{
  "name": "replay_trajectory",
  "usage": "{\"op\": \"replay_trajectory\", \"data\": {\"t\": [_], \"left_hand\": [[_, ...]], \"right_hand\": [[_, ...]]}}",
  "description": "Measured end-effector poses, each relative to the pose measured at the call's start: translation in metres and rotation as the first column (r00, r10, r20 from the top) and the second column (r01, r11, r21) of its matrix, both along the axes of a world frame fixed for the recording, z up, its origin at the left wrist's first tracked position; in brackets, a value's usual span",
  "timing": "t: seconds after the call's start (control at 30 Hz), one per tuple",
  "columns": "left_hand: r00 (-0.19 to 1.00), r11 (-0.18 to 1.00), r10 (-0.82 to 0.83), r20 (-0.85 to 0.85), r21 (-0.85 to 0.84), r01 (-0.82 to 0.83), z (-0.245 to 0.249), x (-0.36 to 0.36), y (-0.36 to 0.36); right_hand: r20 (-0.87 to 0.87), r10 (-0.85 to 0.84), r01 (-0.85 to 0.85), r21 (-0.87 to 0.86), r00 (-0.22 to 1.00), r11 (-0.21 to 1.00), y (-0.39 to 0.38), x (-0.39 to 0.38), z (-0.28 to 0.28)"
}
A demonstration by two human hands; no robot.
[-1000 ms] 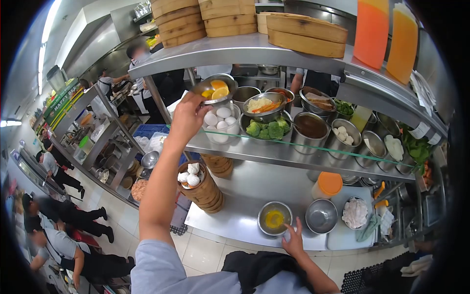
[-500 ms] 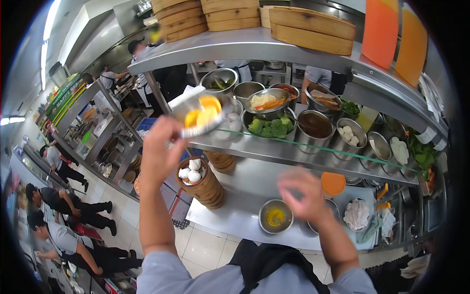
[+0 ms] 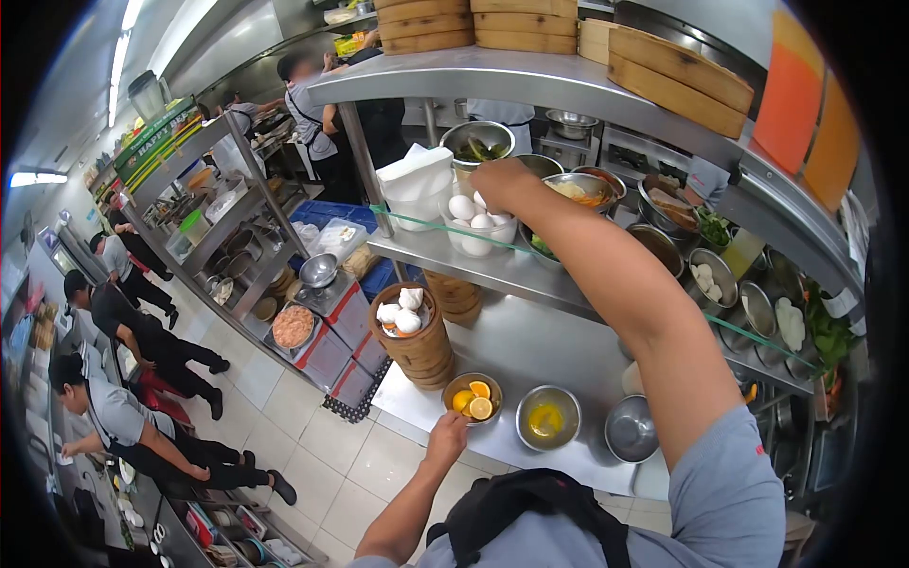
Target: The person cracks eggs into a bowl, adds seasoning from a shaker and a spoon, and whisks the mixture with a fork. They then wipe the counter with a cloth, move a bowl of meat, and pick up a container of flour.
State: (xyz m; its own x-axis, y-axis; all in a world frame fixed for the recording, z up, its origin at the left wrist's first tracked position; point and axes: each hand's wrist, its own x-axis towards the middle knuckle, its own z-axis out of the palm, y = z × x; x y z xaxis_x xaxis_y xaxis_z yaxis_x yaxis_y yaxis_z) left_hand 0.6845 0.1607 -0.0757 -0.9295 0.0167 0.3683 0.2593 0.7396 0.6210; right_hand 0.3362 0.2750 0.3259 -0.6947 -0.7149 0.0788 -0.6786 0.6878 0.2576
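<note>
Through my remote feed I see the steel table (image 3: 530, 331), the shelf (image 3: 426, 253) above it, my left hand (image 3: 447, 437) gripping a metal bowl (image 3: 456, 382) of cut citrus (image 3: 481, 408) at the table's edge, and my right hand (image 3: 500, 182), grip hidden, at the shelf's eggs (image 3: 462, 206).

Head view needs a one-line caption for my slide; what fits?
Left hand at a bowl of cut citrus on the counter, right hand by the eggs on the steel shelf.

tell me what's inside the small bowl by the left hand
The small bowl holds cut citrus pieces; the bottom directly beneath them is covered and can't be seen.
</note>
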Motion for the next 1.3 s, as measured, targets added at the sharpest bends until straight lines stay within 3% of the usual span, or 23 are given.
{"op": "replay_trajectory", "data": {"t": [0.1, 0.13, 0.2, 0.3, 0.33, 0.37, 0.43, 0.47, 0.5, 0.53, 0.6, 0.67, 0.73, 0.83, 0.9, 0.97, 1.0, 1.07, 1.1, 1.13, 1.17, 1.23, 1.3], "left_hand": [[0.999, 0.999, 0.032, -0.037, -0.014, -0.032, -0.024, -0.011, 0.003], [0.999, 0.999, 0.028, -0.040, -0.017, -0.028, -0.020, -0.013, 0.004], [0.973, 0.988, 0.109, 0.203, -0.131, -0.083, -0.011, -0.015, 0.004], [0.926, 0.937, 0.027, 0.377, -0.332, 0.108, 0.128, -0.038, 0.003], [0.980, 0.975, -0.088, 0.179, -0.184, 0.121, 0.173, -0.056, -0.005], [0.980, 0.969, -0.195, -0.028, -0.158, 0.188, 0.219, -0.080, -0.018], [0.881, 0.989, -0.117, -0.458, -0.135, 0.062, 0.309, -0.121, -0.024], [0.894, 0.950, -0.059, -0.444, -0.300, -0.086, 0.350, -0.142, -0.030], [0.865, 0.933, -0.083, -0.495, -0.344, -0.107, 0.374, -0.174, -0.035], [0.935, 0.886, -0.058, -0.349, -0.450, -0.113, 0.396, -0.201, -0.035], [0.979, 0.758, -0.153, -0.131, -0.651, 0.032, 0.409, -0.258, -0.039], [0.997, 0.600, -0.017, 0.080, -0.797, 0.074, 0.408, -0.295, -0.032], [0.986, 0.580, -0.155, 0.060, -0.803, 0.140, 0.396, -0.326, -0.043], [0.992, 0.468, -0.089, 0.095, -0.875, 0.126, 0.403, -0.325, -0.025], [0.990, 0.383, -0.061, 0.129, -0.913, 0.143, 0.398, -0.327, -0.017], [0.977, 0.345, -0.192, 0.086, -0.926, 0.150, 0.393, -0.332, -0.029], [0.988, 0.324, -0.069, 0.139, -0.933, 0.154, 0.402, -0.330, -0.025], [0.961, 0.507, -0.266, -0.076, -0.859, 0.073, 0.407, -0.322, -0.052], [0.960, 0.704, -0.272, -0.070, -0.695, 0.149, 0.426, -0.278, -0.041], [0.946, 0.785, -0.315, -0.082, -0.583, 0.210, 0.433, -0.250, -0.040], [0.944, 0.832, -0.327, -0.040, -0.486, 0.267, 0.434, -0.219, -0.040], [0.875, 0.882, -0.461, 0.150, -0.027, 0.470, 0.406, -0.150, -0.045], [0.885, 0.900, -0.431, 0.175, 0.149, 0.409, 0.345, -0.085, -0.042]], "right_hand": [[0.013, -0.041, 0.040, 0.064, 0.999, 0.997, -0.003, -0.006, -0.007], [-0.045, -0.030, 0.029, -0.011, 0.999, 1.000, -0.003, -0.002, -0.010], [-0.107, -0.030, 0.020, -0.091, 0.994, 0.996, 0.000, 0.002, -0.011], [0.050, -0.046, 0.046, 0.000, 0.998, 0.999, 0.000, 0.021, 0.007], [0.053, -0.055, 0.055, -0.005, 0.997, 0.998, 0.003, 0.019, 0.008], [0.038, -0.044, 0.050, -0.171, 0.998, 0.984, 0.004, 0.016, 0.007], [0.078, -0.077, 0.103, -0.412, 0.994, 0.905, 0.007, 0.015, 0.013], [0.086, -0.072, 0.101, -0.405, 0.994, 0.909, 0.008, 0.015, 0.016], [0.099, -0.035, 0.084, -0.540, 0.994, 0.837, 0.010, 0.015, 0.019], [0.107, 0.001, 0.070, -0.664, 0.994, 0.745, 0.012, 0.018, 0.023], [0.215, 0.015, 0.132, -0.652, 0.977, 0.747, 0.021, 0.053, 0.043], [0.082, 0.067, 0.023, -0.787, 0.994, 0.617, 0.036, 0.089, 0.042], [0.012, 0.189, -0.090, -0.850, 0.982, 0.519, 0.057, 0.130, 0.043], [0.170, 0.268, 0.037, -0.898, 0.948, 0.438, 0.095, 0.194, 0.031], [0.270, 0.462, 0.165, -0.953, 0.845, 0.255, 0.118, 0.223, 0.009], [0.334, 0.467, 0.248, -0.939, 0.818, 0.238, 0.140, 0.245, -0.022], [0.354, 0.497, 0.276, -0.934, 0.792, 0.225, 0.152, 0.253, -0.037], [0.408, 0.497, 0.342, -0.913, 0.766, 0.223, 0.176, 0.270, -0.074], [0.540, 0.565, 0.553, -0.816, 0.624, 0.169, 0.189, 0.279, -0.089], [0.624, 0.638, 0.732, -0.668, 0.451, 0.136, 0.201, 0.287, -0.108], [0.605, 0.694, 0.811, -0.583, 0.392, 0.050, 0.212, 0.293, -0.138], [0.594, 0.751, 0.922, -0.383, 0.288, -0.050, 0.233, 0.306, -0.202], [0.665, 0.723, 0.977, -0.202, 0.188, -0.068, 0.251, 0.321, -0.252]]}}
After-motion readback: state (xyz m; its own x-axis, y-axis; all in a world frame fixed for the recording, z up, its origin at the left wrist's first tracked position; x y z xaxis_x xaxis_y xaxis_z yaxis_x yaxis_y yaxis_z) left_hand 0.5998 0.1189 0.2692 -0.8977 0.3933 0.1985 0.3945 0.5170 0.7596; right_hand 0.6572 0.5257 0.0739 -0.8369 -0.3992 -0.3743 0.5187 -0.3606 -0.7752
